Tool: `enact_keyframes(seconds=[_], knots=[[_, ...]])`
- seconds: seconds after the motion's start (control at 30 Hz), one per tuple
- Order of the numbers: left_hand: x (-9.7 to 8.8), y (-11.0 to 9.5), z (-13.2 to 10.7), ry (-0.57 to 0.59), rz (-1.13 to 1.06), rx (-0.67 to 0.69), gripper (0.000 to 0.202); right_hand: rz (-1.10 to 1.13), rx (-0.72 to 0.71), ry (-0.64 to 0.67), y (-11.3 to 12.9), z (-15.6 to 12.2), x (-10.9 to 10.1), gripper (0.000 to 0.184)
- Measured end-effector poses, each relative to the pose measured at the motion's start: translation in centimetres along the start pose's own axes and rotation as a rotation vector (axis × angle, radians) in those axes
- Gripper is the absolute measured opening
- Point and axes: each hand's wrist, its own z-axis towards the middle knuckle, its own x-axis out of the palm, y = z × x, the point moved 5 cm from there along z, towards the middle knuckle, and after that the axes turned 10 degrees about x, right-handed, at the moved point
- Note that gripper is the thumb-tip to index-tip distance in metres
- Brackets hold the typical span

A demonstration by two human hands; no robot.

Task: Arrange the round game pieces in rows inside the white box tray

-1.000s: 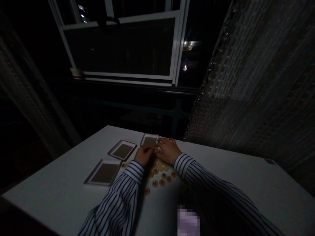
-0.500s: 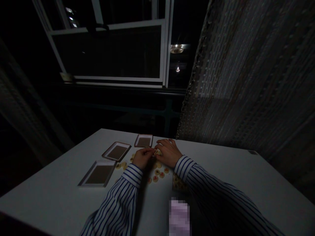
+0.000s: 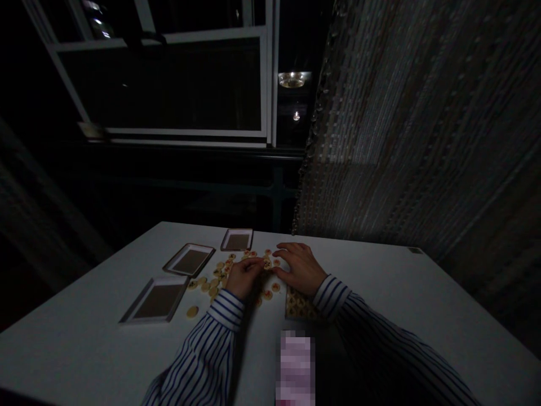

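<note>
Between thumb and fingertips, my left hand (image 3: 245, 276) pinches a round, pale Chinese chess piece (image 3: 267, 264) with a dark character on its face. My right hand (image 3: 299, 266) is just to the right of it, thumb and fingers apart and nothing held. Around and beneath both hands, several more Chinese chess pieces (image 3: 205, 287) are scattered, some with red characters, some dark, some showing a plain side. A patterned brown box (image 3: 299, 307) sits under my right wrist, partly covered by the sleeve.
Three shallow, rimmed trays or lids stand left on the white table (image 3: 97, 299): a near one (image 3: 127, 316), a middle one (image 3: 169, 263) and a far one (image 3: 224, 239). A small dark rectangle (image 3: 415, 250) lies at the far right corner. A bead curtain (image 3: 380, 141) hangs behind.
My right hand has drawn back to the right from the piece, its fingers spreading. My left hand still pinches the piece. The camera view has shifted slightly right.
</note>
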Motion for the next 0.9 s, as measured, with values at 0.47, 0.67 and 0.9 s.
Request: enact_keyframes(seconds=[0.47, 0.67, 0.9], knots=[[2.8, 0.9, -1.6, 0.059, -0.106, -0.086, 0.033, 0.092, 0.107, -0.047, -3.6, -2.9, 0.4, 0.03], [3.9, 1.1, -2.0, 0.021, -0.216, -0.113, 0.03, 0.164, 0.093, -0.084, -5.1, -3.1, 0.9, 0.026], [5.1, 3.0, -2.1, -0.002, -0.304, -0.197, 0.033, 0.235, 0.127, -0.122, -6.5, -3.3, 1.2, 0.023]])
